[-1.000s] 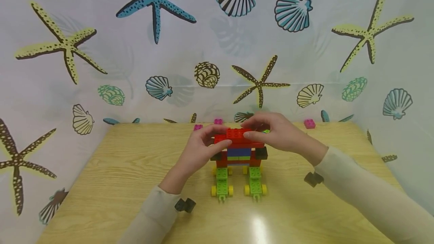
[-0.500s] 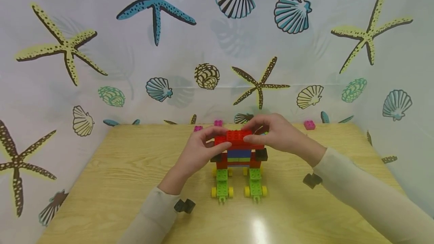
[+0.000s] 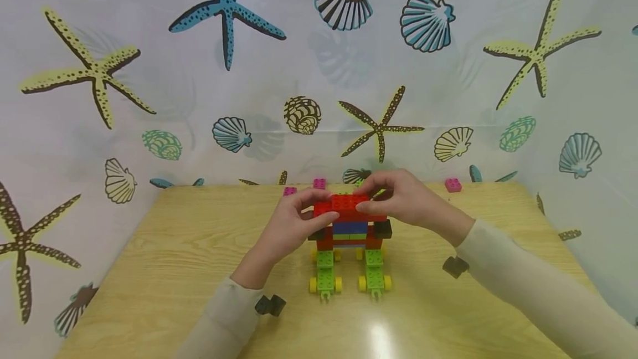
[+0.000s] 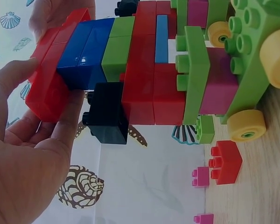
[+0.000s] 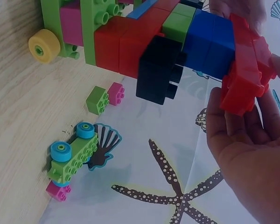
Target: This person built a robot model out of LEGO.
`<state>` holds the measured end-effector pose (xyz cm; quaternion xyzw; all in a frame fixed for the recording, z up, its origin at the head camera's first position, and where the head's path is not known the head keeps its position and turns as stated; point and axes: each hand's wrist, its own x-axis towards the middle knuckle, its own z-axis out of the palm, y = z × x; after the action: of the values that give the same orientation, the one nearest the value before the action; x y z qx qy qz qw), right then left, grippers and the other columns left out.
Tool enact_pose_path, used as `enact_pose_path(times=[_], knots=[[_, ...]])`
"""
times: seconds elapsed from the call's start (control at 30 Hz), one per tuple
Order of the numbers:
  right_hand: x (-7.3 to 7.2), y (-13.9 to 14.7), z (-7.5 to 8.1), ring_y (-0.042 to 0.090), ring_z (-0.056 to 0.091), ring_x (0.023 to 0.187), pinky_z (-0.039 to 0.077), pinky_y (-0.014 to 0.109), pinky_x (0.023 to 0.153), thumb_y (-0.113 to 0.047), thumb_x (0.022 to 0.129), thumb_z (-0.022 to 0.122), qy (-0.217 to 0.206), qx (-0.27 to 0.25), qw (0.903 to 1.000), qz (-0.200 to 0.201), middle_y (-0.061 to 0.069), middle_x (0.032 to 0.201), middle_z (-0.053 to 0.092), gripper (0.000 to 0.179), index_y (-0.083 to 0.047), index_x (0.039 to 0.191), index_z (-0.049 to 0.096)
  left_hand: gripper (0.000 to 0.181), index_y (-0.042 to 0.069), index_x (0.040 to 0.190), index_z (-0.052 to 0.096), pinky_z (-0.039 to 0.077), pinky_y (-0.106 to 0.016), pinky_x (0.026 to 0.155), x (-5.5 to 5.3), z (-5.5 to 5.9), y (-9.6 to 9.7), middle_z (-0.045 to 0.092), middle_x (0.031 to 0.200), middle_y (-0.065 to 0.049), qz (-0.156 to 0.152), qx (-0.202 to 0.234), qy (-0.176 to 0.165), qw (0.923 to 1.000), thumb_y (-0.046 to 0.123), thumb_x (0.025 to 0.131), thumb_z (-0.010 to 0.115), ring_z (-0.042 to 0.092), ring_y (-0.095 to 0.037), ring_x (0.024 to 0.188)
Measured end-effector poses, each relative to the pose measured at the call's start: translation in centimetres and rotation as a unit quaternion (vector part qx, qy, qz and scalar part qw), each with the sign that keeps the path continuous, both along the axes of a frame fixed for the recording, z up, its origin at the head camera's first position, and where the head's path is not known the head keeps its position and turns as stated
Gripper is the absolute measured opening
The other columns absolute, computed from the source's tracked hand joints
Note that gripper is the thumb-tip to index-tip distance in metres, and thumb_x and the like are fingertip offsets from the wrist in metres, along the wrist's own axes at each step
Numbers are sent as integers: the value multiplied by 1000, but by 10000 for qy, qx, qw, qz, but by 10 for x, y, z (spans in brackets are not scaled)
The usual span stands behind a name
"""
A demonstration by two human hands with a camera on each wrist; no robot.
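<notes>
A built figure of toy building bricks stands upright on the table, with red top bricks above blue bricks and a green layer. Black bricks stick out at its sides, over a red body and two green wheeled bases with yellow wheels. My left hand grips the red top from the left, thumb in front and fingers behind and beneath. From the right, my right hand holds the same red top between thumb and fingers, as the right wrist view also shows.
Behind the figure lie loose bricks: a pink brick at right, another pink brick further left, and a red brick. A green wheeled base with blue wheels sits near the patterned cloth at the back.
The head view has tilted slightly, so the scene sits a little lower. Both hands keep their hold on the red top, with hardly any movement.
</notes>
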<state>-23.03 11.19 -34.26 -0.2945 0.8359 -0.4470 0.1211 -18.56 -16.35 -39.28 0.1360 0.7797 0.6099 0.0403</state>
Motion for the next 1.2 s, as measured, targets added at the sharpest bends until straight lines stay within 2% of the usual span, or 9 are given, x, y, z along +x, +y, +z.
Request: enact_pose_path(times=[0.27,0.43,0.7,0.9,1.07,1.2], knots=[[0,-2,-2,30,77,104,70,38,92,-21,103,82,-6,-4,10000,-23,12,122,77,25,-9,125,81,43,6,144,70,65,-48,106,1,0,0,68,150,-18,-2,-59,45,10000,12,103,82,72,-43,135],[2,-3,-2,29,77,106,69,39,95,-23,104,82,21,66,10000,-72,11,124,78,28,-9,128,79,43,6,144,70,66,-48,105,2,1,0,67,151,-18,5,-60,-22,10000,13,103,81,72,-43,134],[7,-9,-7,24,73,111,66,42,99,-37,102,82,685,509,9963,-65,5,126,79,39,-15,134,78,43,6,143,71,65,-46,108,2,0,-1,69,147,-16,43,-64,60,10000,15,103,83,73,-38,132],[10,-13,-14,22,71,108,66,39,94,-40,102,83,998,569,9931,-225,1,124,80,37,-17,131,79,42,6,142,72,65,-44,107,3,1,1,70,146,-17,63,-19,79,9999,13,103,82,74,-37,130],[12,-13,-16,22,70,106,65,36,92,-39,101,83,1117,508,9921,-250,2,124,81,39,-16,133,80,41,4,143,71,67,-41,102,3,1,1,69,147,-19,72,42,-6,10000,11,103,81,76,-39,127],[11,-12,-14,22,69,106,64,39,93,-41,102,81,1183,645,9907,-201,2,123,81,40,-15,133,79,42,5,143,71,67,-41,103,2,0,0,69,146,-18,24,23,34,10000,13,103,82,76,-39,126]])
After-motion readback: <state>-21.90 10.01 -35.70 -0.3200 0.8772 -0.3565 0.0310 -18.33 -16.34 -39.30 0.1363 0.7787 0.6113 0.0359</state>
